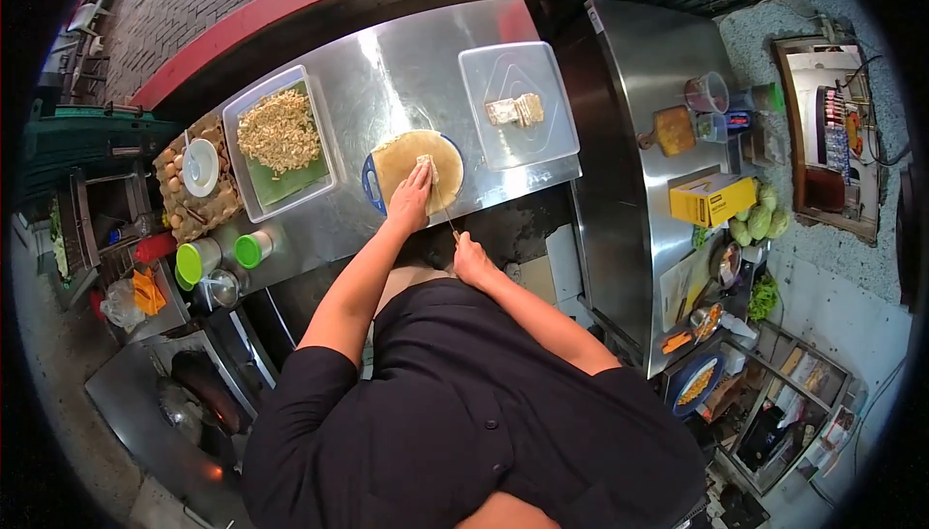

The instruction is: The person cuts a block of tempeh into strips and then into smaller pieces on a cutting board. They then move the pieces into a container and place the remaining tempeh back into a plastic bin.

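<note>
Centre of frame, on round board (379,183): left hand (411,198) pressed flat on pale block (426,167), nothing clenched. Right hand (471,260) closed around knife (448,219), blade just beside those fingers. Likely slip and nick if block shifts.

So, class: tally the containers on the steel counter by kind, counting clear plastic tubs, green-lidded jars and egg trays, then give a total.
Clear plastic tubs: 2
Green-lidded jars: 2
Egg trays: 1
Total: 5
</note>
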`<state>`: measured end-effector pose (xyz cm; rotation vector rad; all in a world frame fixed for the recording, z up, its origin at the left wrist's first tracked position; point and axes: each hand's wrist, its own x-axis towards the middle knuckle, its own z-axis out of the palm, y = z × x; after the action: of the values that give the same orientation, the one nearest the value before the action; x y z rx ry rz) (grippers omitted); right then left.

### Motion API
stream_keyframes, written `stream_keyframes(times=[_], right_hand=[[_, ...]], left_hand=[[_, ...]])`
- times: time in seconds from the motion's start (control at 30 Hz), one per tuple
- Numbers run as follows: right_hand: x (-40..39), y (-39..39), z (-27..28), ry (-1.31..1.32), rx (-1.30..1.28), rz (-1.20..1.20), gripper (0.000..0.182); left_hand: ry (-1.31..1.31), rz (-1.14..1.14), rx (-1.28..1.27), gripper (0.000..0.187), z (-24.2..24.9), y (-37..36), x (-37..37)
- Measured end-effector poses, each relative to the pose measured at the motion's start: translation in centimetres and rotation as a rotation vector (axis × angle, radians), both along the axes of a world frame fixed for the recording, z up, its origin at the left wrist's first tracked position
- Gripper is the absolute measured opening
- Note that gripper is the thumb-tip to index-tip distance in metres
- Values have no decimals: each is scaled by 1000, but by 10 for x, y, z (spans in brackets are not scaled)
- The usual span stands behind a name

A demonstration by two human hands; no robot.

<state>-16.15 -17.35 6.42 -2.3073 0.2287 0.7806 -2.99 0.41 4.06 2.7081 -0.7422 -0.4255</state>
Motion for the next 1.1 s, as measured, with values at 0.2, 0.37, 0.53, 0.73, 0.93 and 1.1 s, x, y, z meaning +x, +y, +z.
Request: stream_keyframes(times=[0.2,0.37,0.53,0.73,0.93,1.1], right_hand=[[-8,-13,7,-50,0,-41,22],[-6,-14,6,-92,22,-33,22],[-3,-14,11,-114,19,-22,22],[1,-8,14,-98,37,-63,20],[17,9,9,-138,103,-96,20],[24,18,-5,-155,103,-103,20]], left_hand=[[37,23,11,84,11,-2,-1],[59,68,-47,80,-1,-3,-3],[61,57,-32,77,0,-2,-2],[95,81,-114,74,11,0,1],[95,104,-172,72,-10,0,1],[84,121,-191,69,-12,-1,5]])
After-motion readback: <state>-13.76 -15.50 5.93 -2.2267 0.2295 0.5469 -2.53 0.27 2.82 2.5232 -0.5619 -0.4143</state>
